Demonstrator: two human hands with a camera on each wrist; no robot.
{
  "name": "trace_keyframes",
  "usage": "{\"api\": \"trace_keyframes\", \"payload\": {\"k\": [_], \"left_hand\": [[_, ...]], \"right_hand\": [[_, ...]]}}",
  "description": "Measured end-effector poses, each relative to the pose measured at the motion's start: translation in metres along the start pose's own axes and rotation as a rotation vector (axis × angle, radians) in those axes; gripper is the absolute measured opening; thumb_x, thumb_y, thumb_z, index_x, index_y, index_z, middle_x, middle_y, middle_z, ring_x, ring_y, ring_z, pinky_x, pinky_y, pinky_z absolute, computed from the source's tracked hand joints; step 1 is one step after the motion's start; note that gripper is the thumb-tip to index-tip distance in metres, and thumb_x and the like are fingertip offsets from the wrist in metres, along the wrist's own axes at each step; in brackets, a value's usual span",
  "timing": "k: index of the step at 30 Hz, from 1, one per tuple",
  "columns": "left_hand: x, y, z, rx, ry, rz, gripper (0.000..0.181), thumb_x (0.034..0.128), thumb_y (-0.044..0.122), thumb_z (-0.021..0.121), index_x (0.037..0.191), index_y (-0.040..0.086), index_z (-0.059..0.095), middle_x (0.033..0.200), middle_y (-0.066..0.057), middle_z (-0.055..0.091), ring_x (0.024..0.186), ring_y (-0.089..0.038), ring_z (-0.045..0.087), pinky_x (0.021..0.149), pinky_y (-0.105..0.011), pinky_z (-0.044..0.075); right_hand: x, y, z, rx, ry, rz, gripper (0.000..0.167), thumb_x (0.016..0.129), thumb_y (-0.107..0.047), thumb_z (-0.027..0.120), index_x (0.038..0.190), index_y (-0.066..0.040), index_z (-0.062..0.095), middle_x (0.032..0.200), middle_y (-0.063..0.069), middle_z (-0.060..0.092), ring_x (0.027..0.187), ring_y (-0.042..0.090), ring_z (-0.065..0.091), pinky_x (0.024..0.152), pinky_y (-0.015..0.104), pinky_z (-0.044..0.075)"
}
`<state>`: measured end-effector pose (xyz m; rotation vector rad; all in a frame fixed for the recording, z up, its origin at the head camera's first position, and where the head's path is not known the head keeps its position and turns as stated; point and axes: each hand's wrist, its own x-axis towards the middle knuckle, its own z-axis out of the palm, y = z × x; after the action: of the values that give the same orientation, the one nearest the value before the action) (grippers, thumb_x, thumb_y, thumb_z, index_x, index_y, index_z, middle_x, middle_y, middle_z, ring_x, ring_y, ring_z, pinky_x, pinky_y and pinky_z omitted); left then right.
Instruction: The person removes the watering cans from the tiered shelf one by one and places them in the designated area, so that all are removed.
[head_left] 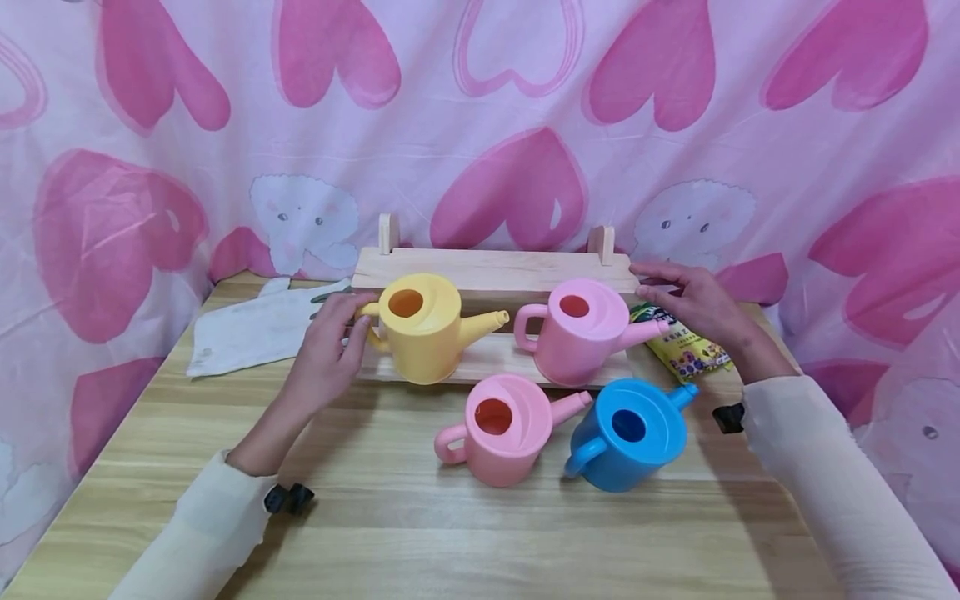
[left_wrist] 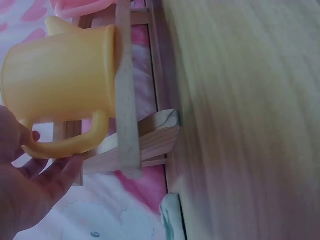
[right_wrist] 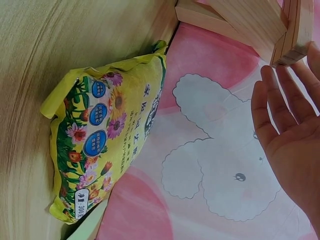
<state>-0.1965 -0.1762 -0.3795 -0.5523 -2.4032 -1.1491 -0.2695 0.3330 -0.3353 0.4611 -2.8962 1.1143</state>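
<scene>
My left hand [head_left: 327, 346] is at the handle of a yellow watering can [head_left: 423, 350], its thumb and fingers round the handle in the left wrist view. The can stands upright on the lower board of a two-tier wooden shelf [head_left: 495, 271]. Beside it on that board is a pink watering can [head_left: 581, 342]. My right hand [head_left: 693, 304] touches the right end of the shelf's upper board with its fingers fairly straight. A salmon-pink watering can [head_left: 506, 450] and a blue watering can [head_left: 637, 450] stand on the table in front of the shelf.
A yellow flower-printed bag [right_wrist: 107, 135] lies on the table right of the shelf, below my right hand. White gloves [head_left: 247, 329] lie to the left. Behind the wooden table [head_left: 450, 550] hangs a pink heart-patterned curtain [head_left: 420, 150].
</scene>
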Motion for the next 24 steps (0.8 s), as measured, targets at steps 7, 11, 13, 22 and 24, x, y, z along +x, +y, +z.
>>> {"api": "trace_keyframes", "payload": {"k": [7, 11, 13, 22, 24], "left_hand": [[-0.001, 0.006, -0.013, 0.041, -0.071, -0.023, 0.028, 0.1067, 0.006, 0.054, 0.133, 0.002, 0.062, 0.121, -0.012, 0.059, 0.098, -0.023, 0.059, 0.081, -0.037, 0.056], [-0.002, 0.008, -0.019, 0.034, -0.09, -0.054, 0.026, 0.1064, 0.009, 0.057, 0.131, 0.004, 0.064, 0.115, -0.009, 0.061, 0.099, -0.023, 0.062, 0.077, -0.034, 0.06], [-0.003, 0.01, -0.021, 0.029, -0.094, -0.062, 0.025, 0.1059, 0.009, 0.058, 0.13, 0.003, 0.065, 0.113, -0.009, 0.061, 0.1, -0.024, 0.063, 0.077, -0.036, 0.061], [-0.011, 0.017, -0.026, -0.004, -0.078, -0.096, 0.025, 0.1031, 0.006, 0.063, 0.127, -0.001, 0.066, 0.114, -0.01, 0.064, 0.098, -0.024, 0.066, 0.077, -0.016, 0.055], [-0.014, 0.021, -0.029, -0.011, -0.069, -0.101, 0.026, 0.1021, 0.005, 0.064, 0.127, -0.001, 0.066, 0.115, -0.011, 0.065, 0.097, -0.025, 0.067, 0.077, -0.012, 0.053]], "right_hand": [[0.0, 0.0, -0.001, -0.008, 0.001, 0.002, 0.053, 0.101, -0.036, 0.066, 0.15, -0.016, 0.056, 0.151, 0.013, 0.051, 0.122, 0.038, 0.058, 0.093, 0.058, 0.055], [0.001, -0.001, -0.001, -0.004, -0.003, 0.004, 0.054, 0.101, -0.037, 0.067, 0.15, -0.016, 0.056, 0.151, 0.013, 0.051, 0.123, 0.039, 0.057, 0.093, 0.057, 0.055], [0.001, -0.001, -0.001, 0.0, -0.005, 0.005, 0.054, 0.101, -0.038, 0.067, 0.15, -0.016, 0.056, 0.152, 0.013, 0.051, 0.124, 0.039, 0.057, 0.093, 0.058, 0.055], [0.0, -0.001, -0.001, -0.008, -0.006, 0.003, 0.054, 0.102, -0.038, 0.066, 0.149, -0.015, 0.056, 0.153, 0.012, 0.049, 0.126, 0.039, 0.056, 0.094, 0.055, 0.054], [0.0, -0.001, 0.0, -0.008, -0.002, -0.002, 0.053, 0.102, -0.038, 0.066, 0.149, -0.015, 0.057, 0.153, 0.012, 0.05, 0.126, 0.038, 0.056, 0.094, 0.055, 0.054]]}}
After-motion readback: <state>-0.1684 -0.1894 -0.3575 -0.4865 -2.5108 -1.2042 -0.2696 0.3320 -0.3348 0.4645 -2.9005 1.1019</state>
